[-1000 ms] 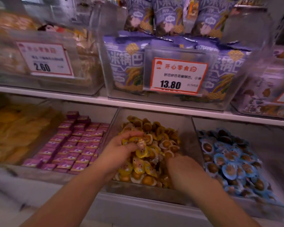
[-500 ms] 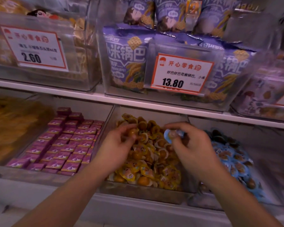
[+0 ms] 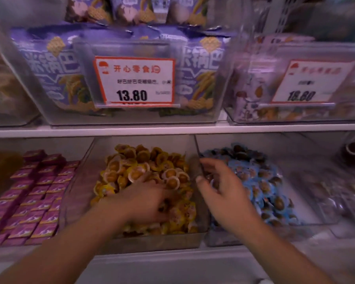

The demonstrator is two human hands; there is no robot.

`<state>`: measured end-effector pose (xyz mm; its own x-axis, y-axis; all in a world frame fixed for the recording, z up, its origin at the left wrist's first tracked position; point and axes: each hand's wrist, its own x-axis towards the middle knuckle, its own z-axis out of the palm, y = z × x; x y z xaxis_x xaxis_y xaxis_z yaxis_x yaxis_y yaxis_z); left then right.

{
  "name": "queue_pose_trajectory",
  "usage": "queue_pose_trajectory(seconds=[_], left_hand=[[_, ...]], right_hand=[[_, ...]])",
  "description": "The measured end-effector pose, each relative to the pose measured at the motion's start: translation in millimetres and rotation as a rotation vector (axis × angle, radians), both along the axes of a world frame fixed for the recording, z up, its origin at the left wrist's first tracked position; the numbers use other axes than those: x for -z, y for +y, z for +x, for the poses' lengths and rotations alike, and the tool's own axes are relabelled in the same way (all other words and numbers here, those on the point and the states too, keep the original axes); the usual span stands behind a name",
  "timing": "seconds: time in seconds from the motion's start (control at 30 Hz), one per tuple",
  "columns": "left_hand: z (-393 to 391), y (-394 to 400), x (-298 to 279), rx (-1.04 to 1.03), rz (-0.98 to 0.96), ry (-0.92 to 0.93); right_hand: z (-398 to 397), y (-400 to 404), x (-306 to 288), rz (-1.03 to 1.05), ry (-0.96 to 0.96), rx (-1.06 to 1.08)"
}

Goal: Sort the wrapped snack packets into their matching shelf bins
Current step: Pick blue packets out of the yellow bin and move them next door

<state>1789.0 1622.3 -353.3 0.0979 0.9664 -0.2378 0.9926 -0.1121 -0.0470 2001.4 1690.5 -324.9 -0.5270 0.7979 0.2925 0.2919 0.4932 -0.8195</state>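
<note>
Your left hand (image 3: 150, 199) digs among the yellow packets (image 3: 143, 171) in the middle bin (image 3: 156, 240) — its grip hidden. Your right hand (image 3: 219, 187) hovers loose-fingered, holding nothing visible, over the blue packets (image 3: 262, 181) — likely just released.

Two bare forearms come in from the lower edge, with no sleeve in view on either; the left hand (image 3: 146, 198) and right hand (image 3: 223, 189) wear no gloves; motion blur softens both, so rings or small marks on the fingers (image 3: 208, 163) cannot be told; a small pale patch at the bottom edge by the right arm is too blurred to identify.
</note>
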Motion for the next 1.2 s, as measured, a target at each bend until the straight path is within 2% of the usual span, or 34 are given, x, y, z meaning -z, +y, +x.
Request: queue_pose_trajectory(seconds=[0.1, 0.2, 0.33, 0.6, 0.7, 0.83, 0.9, 1.03, 1.13, 1.2], left_hand=[[-27.4, 18.9, -14.1, 0.014, 0.017, 0.193], [-46.3, 33.5, -32.9, -0.093, 0.005, 0.152], [-38.7, 36.6, -29.2, -0.015, 0.051, 0.276], [-2.1, 30.1, -10.6, -0.172, -0.127, 0.269], [8.3, 31.6, -3.4, -0.188, -0.058, 0.258], [0.9, 21.5, -6.9, -0.195, 0.137, 0.18], [-4.9, 12.5, -10.1, -0.244, 0.227, 0.058], [-6.1, -5.3, -31.6, -0.47, 0.596, -0.755], [13.8, -14.4, -50.6, -0.485, 0.548, -1.103], [31.6, -14.9, -55.5, -0.37, 0.505, -1.147]], right_hand=[[-6.0, 3.1, 7.8, -0.012, 0.01, -0.051], [-5.1, 4.9, 10.7, -0.006, 0.025, -0.058], [-4.6, 5.2, 12.7, 0.017, 0.021, -0.05], [-5.9, 5.8, 13.1, 0.019, 0.013, -0.038], [-6.8, 5.4, 13.7, 0.014, 0.014, -0.04], [-6.0, 8.3, 14.9, -0.001, 0.029, -0.055], [-5.3, 9.5, 14.8, -0.002, 0.041, -0.06], [-3.2, 3.6, 6.9, 0.149, 0.034, -0.021], [-2.2, -3.4, -5.7, 0.423, -0.024, -0.101], [-1.5, -6.9, -10.7, 0.493, -0.002, -0.139]])
